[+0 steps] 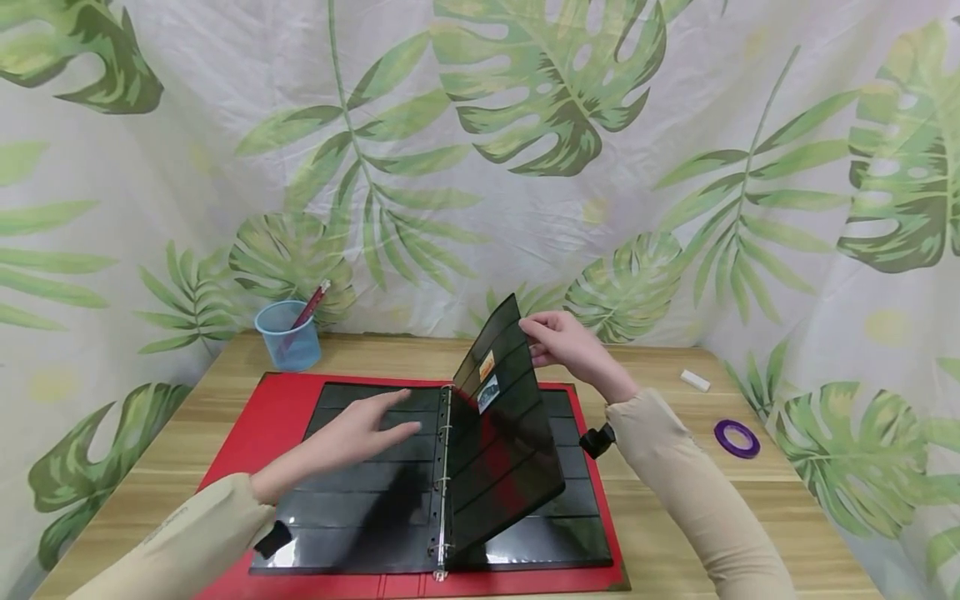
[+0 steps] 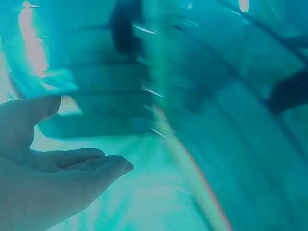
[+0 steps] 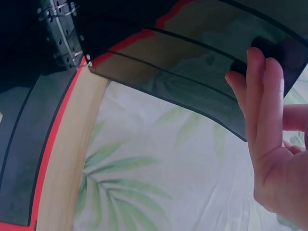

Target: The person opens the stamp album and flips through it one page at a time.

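A red ring binder lies spread on the table, with black pocket pages on both sides of its metal rings. One black page, bearing two small stamps, stands raised and tilted from the rings. My right hand pinches its outer upper edge; the right wrist view shows the fingers against this page. Above the left-side page my left hand is held with fingers extended and nothing in it. The left wrist view is blurred and shows that hand with thumb and fingers apart.
A blue translucent cup holding a dark red pen-like item stands at the back left of the wooden table. To the right lie a white block and a purple tape roll. A leaf-patterned cloth hangs behind.
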Action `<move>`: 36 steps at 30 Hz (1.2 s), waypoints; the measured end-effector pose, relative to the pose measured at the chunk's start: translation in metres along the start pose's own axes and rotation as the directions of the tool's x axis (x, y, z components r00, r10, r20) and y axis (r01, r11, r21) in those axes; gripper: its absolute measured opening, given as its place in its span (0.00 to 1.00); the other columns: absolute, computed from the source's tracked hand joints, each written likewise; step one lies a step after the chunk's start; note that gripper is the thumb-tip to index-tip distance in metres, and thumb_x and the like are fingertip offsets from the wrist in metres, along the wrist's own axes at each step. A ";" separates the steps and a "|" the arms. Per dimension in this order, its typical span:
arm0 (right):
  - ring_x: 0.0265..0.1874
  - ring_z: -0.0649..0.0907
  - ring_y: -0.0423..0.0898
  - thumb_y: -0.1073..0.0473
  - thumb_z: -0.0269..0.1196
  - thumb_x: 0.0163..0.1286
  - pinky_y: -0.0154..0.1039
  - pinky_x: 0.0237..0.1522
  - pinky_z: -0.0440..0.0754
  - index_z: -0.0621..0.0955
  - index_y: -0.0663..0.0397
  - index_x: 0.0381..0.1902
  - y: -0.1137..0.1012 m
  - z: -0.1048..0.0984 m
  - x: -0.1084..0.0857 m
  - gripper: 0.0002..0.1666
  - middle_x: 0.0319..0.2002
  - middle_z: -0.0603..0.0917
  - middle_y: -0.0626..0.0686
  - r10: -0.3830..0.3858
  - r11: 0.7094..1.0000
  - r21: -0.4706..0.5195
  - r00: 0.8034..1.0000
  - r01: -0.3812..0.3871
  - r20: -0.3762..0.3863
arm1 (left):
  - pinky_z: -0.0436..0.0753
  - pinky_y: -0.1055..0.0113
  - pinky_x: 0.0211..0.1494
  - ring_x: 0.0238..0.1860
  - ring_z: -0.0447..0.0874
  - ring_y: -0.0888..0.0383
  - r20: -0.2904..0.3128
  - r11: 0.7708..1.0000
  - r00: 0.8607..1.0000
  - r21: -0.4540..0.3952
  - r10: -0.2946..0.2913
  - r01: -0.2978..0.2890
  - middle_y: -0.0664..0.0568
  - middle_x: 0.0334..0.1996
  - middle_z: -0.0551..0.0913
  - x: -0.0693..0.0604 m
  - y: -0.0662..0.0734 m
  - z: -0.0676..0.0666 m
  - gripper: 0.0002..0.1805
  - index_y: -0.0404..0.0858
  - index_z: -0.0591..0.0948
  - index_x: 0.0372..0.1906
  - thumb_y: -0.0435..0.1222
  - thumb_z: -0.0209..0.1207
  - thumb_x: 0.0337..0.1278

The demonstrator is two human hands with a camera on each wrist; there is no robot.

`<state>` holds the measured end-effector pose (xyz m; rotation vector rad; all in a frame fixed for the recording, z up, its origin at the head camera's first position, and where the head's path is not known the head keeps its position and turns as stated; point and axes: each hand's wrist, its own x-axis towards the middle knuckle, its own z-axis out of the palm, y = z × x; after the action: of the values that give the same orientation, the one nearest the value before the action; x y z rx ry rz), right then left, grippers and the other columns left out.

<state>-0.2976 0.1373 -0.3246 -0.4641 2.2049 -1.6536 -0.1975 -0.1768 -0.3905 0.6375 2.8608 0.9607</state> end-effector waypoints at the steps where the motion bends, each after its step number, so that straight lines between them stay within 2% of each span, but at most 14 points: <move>1: 0.17 0.67 0.38 0.54 0.51 0.79 0.32 0.29 0.81 0.65 0.52 0.22 -0.001 0.002 0.001 0.22 0.17 0.62 0.43 -0.006 1.000 -0.001 1.000 0.006 -0.002 | 0.83 0.54 0.50 0.46 0.84 0.48 0.003 1.000 1.000 -0.029 0.008 -0.008 0.36 0.57 0.82 0.005 0.009 -0.001 0.36 0.29 0.70 0.69 0.49 0.59 0.66; 3: 0.16 0.66 0.38 0.55 0.52 0.79 0.32 0.28 0.81 0.65 0.52 0.21 -0.004 0.006 0.002 0.22 0.17 0.61 0.43 -0.015 1.000 0.003 1.000 0.015 -0.015 | 0.83 0.56 0.50 0.46 0.84 0.50 0.018 0.994 1.000 -0.103 0.023 -0.021 0.39 0.56 0.83 0.013 0.027 -0.003 0.32 0.32 0.72 0.68 0.49 0.58 0.67; 6: 0.15 0.67 0.38 0.55 0.52 0.78 0.32 0.28 0.82 0.67 0.54 0.22 -0.007 0.014 0.005 0.22 0.16 0.62 0.43 -0.022 1.000 0.002 0.999 0.022 -0.040 | 0.81 0.51 0.61 0.60 0.82 0.46 0.058 0.974 0.997 -0.224 0.046 -0.032 0.41 0.59 0.82 0.023 0.052 -0.008 0.30 0.34 0.73 0.68 0.47 0.56 0.69; 7: 0.15 0.68 0.38 0.54 0.52 0.78 0.32 0.28 0.82 0.68 0.55 0.23 -0.008 0.017 0.006 0.21 0.16 0.63 0.43 -0.024 1.000 -0.002 0.999 0.024 -0.047 | 0.78 0.50 0.65 0.65 0.78 0.48 0.071 0.966 0.996 -0.257 0.046 -0.026 0.42 0.64 0.79 0.025 0.059 -0.009 0.30 0.34 0.72 0.68 0.48 0.56 0.70; 10: 0.16 0.73 0.38 0.54 0.53 0.78 0.32 0.29 0.84 0.75 0.59 0.32 -0.012 0.025 0.009 0.16 0.20 0.68 0.44 -0.021 1.000 -0.007 0.998 0.021 -0.066 | 0.76 0.49 0.67 0.67 0.76 0.47 0.129 0.940 0.992 -0.340 0.013 0.032 0.41 0.68 0.75 0.032 0.075 -0.014 0.34 0.33 0.67 0.72 0.48 0.55 0.71; 12: 0.19 0.77 0.38 0.53 0.53 0.78 0.32 0.30 0.85 0.78 0.62 0.41 -0.014 0.030 0.011 0.16 0.25 0.73 0.45 -0.018 1.000 -0.011 0.997 0.017 -0.072 | 0.74 0.48 0.69 0.70 0.72 0.45 0.145 0.927 0.989 -0.367 -0.018 0.070 0.40 0.71 0.71 0.036 0.082 -0.017 0.36 0.32 0.63 0.74 0.49 0.54 0.71; 14: 0.21 0.80 0.38 0.53 0.54 0.77 0.33 0.31 0.86 0.80 0.64 0.49 -0.016 0.035 0.012 0.19 0.31 0.76 0.47 -0.015 1.000 -0.013 0.997 0.014 -0.078 | 0.71 0.46 0.72 0.73 0.68 0.43 0.153 0.913 0.987 -0.394 -0.045 0.102 0.38 0.74 0.66 0.040 0.085 -0.019 0.37 0.31 0.60 0.75 0.49 0.53 0.72; 16: 0.23 0.81 0.39 0.52 0.54 0.77 0.34 0.32 0.87 0.79 0.65 0.54 -0.017 0.040 0.013 0.22 0.36 0.78 0.50 -0.020 1.000 -0.024 0.997 0.018 -0.076 | 0.70 0.45 0.72 0.74 0.66 0.41 0.151 0.902 0.986 -0.413 -0.067 0.125 0.37 0.74 0.64 0.043 0.086 -0.020 0.37 0.30 0.59 0.75 0.49 0.52 0.72; 22: 0.29 0.87 0.40 0.50 0.54 0.77 0.43 0.39 0.89 0.77 0.63 0.59 -0.016 0.052 0.011 0.24 0.52 0.82 0.65 -0.043 0.998 -0.036 0.998 0.042 -0.040 | 0.72 0.46 0.71 0.68 0.74 0.41 0.158 0.858 0.982 -0.487 -0.099 0.165 0.34 0.70 0.68 0.050 0.087 -0.023 0.37 0.28 0.58 0.74 0.50 0.48 0.74; 24: 0.30 0.88 0.40 0.52 0.54 0.77 0.45 0.40 0.89 0.77 0.63 0.59 -0.015 0.056 0.010 0.22 0.51 0.82 0.67 -0.057 0.998 -0.026 0.998 0.057 -0.029 | 0.72 0.47 0.71 0.67 0.75 0.42 0.164 0.837 0.980 -0.516 -0.115 0.184 0.33 0.70 0.68 0.051 0.087 -0.025 0.39 0.27 0.55 0.75 0.51 0.47 0.75; 27: 0.32 0.89 0.41 0.55 0.56 0.77 0.45 0.41 0.89 0.78 0.64 0.57 -0.013 0.061 0.008 0.20 0.50 0.84 0.65 -0.094 0.995 -0.036 0.995 0.093 -0.017 | 0.73 0.49 0.71 0.66 0.76 0.43 0.170 0.815 0.978 -0.547 -0.119 0.194 0.33 0.68 0.70 0.052 0.087 -0.026 0.38 0.26 0.57 0.74 0.52 0.48 0.75; 31: 0.36 0.89 0.43 0.55 0.58 0.75 0.45 0.43 0.89 0.80 0.61 0.53 -0.010 0.066 0.006 0.17 0.50 0.84 0.61 -0.165 0.981 -0.104 0.986 0.164 0.002 | 0.78 0.56 0.64 0.57 0.79 0.48 0.172 0.811 0.979 -0.554 -0.111 0.189 0.37 0.59 0.76 0.051 0.087 -0.028 0.33 0.30 0.63 0.71 0.50 0.49 0.74; 34: 0.40 0.89 0.46 0.55 0.60 0.74 0.43 0.44 0.89 0.82 0.58 0.52 -0.007 0.066 0.003 0.15 0.49 0.85 0.59 -0.215 0.962 -0.171 0.977 0.213 0.003 | 0.77 0.56 0.65 0.59 0.76 0.47 0.185 0.793 0.976 -0.575 -0.115 0.202 0.36 0.63 0.73 0.048 0.085 -0.031 0.33 0.29 0.60 0.73 0.47 0.48 0.75; 36: 0.41 0.89 0.47 0.55 0.61 0.73 0.39 0.43 0.88 0.82 0.57 0.52 -0.004 0.065 0.001 0.15 0.48 0.86 0.59 -0.241 0.947 -0.223 0.971 0.232 -0.010 | 0.75 0.52 0.68 0.64 0.74 0.44 0.187 0.789 0.975 -0.579 -0.117 0.206 0.33 0.66 0.70 0.046 0.083 -0.034 0.32 0.28 0.58 0.73 0.44 0.46 0.76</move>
<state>-0.2685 0.0806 -0.3380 -0.7916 2.4545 -1.5444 -0.2155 -0.1178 -0.3103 0.3630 2.2340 1.5992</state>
